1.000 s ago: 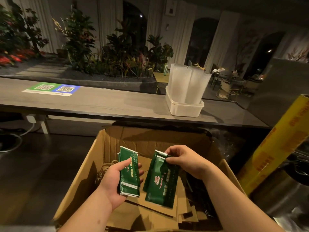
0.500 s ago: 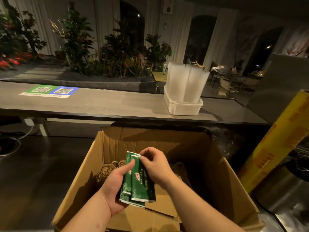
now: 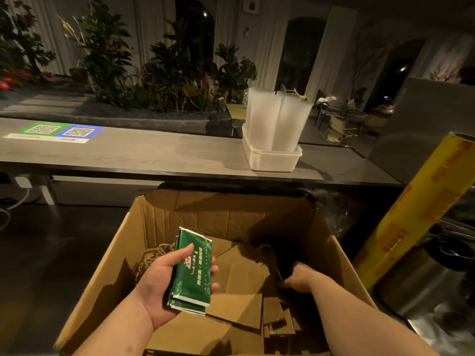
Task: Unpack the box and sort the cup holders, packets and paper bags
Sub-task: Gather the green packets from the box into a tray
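Head view, starting at the far left: one sign [image 3: 54, 132] with two QR codes lies flat on the long grey bench [image 3: 154, 153]. Below the bench stands one open cardboard box [image 3: 205, 210], and both of our hands are inside it. Our left hand [image 3: 160, 283] is turned palm up over the box's left half, fingers and thumb curled round a small stack of green packets [image 3: 193, 272]. We count at least two by their white edges, though the exact number is hard to tell. The stack lies in the palm, with the thumb on its left side and the fingertips wrapping its right edge. Just left of that hand, down in the box, we see a tangle of brown twine handles [image 3: 151, 255]. Flat brown cardboard pieces [image 3: 240, 278] cover the box floor between the two hands, too overlapped for us to count. Back on the bench, one white tub [image 3: 272, 159] holds upright stacks of clear plastic. Our right hand [image 3: 299, 276] reaches into the box's dark right corner, well apart from the packets. Its fingers are lost in shadow, so we cannot tell whether it holds anything. At the far right leans one yellow roll [image 3: 424, 211].
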Action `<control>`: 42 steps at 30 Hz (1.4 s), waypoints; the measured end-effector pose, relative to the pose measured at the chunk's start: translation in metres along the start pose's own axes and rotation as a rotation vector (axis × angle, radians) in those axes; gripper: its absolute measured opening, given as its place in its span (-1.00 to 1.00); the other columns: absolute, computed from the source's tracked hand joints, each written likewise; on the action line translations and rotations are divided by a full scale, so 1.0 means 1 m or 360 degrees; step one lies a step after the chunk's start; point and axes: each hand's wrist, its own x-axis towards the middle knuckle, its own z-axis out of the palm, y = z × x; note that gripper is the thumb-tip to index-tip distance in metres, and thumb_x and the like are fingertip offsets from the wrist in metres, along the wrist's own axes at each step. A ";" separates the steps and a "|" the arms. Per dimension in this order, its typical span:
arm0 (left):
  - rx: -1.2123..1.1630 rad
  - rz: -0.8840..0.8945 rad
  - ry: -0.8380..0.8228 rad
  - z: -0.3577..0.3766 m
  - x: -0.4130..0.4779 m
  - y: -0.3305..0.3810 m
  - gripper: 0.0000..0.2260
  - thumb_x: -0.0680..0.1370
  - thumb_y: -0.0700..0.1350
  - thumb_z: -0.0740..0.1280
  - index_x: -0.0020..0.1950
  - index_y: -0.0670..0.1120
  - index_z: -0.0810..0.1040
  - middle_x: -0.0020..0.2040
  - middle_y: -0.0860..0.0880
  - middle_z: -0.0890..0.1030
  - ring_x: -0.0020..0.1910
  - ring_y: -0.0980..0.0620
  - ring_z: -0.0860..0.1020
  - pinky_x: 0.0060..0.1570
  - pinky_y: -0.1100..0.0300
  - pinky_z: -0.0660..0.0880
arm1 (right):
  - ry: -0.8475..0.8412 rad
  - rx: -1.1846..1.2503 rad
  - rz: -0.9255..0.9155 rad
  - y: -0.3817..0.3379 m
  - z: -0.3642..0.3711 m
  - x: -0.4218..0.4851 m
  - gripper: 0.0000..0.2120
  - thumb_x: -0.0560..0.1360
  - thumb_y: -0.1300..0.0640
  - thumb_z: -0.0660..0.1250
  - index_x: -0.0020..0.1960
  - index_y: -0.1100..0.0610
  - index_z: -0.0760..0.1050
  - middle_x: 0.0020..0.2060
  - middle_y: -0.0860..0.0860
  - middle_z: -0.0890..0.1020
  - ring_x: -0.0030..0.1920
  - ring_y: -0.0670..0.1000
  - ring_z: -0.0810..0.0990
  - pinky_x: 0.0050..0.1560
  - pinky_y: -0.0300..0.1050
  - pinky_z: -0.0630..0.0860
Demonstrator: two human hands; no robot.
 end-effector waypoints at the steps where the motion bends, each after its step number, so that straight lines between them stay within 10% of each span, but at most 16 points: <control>1: -0.0013 -0.0001 0.0005 -0.001 0.001 0.000 -0.55 0.51 -0.03 0.36 0.28 -0.31 0.63 0.20 -0.33 0.59 0.16 -0.30 0.54 0.09 -0.25 0.51 | -0.0050 -0.0013 0.0034 0.001 0.006 0.002 -0.40 0.59 0.05 0.40 0.56 0.10 0.26 0.34 0.08 0.50 0.34 0.09 0.50 0.36 0.00 0.42; 18: -0.0074 -0.0014 0.0078 -0.002 -0.002 0.002 -0.56 0.53 -0.10 0.30 0.37 -0.27 0.53 0.15 -0.31 0.61 0.03 -0.23 0.58 0.05 -0.16 0.51 | 0.0333 -0.0620 -0.0302 -0.030 -0.044 -0.019 -0.70 0.56 0.29 0.33 0.25 0.04 0.53 0.05 0.01 0.60 0.05 0.03 0.61 0.17 0.00 0.62; 31: 0.0079 -0.0093 -0.0055 0.001 -0.011 0.003 -0.65 0.51 -0.07 0.33 0.11 -0.29 0.72 0.20 -0.32 0.64 0.13 -0.32 0.62 0.33 -0.25 0.44 | -0.0601 0.1012 -0.1145 -0.092 -0.037 -0.084 -0.86 0.63 0.35 0.26 0.18 0.26 0.50 0.03 0.19 0.66 0.04 0.14 0.67 0.02 -0.01 0.65; 42: 0.0008 -0.0144 -0.0206 0.006 -0.020 0.002 -0.55 0.52 -0.10 0.33 0.37 -0.27 0.53 0.22 -0.39 0.59 0.07 -0.36 0.58 0.26 -0.36 0.42 | 0.0003 0.1121 -0.1256 -0.128 0.015 -0.085 -0.97 0.59 0.22 0.42 -0.01 0.18 0.63 -0.11 0.07 0.72 -0.14 -0.04 0.65 -0.15 -0.21 0.58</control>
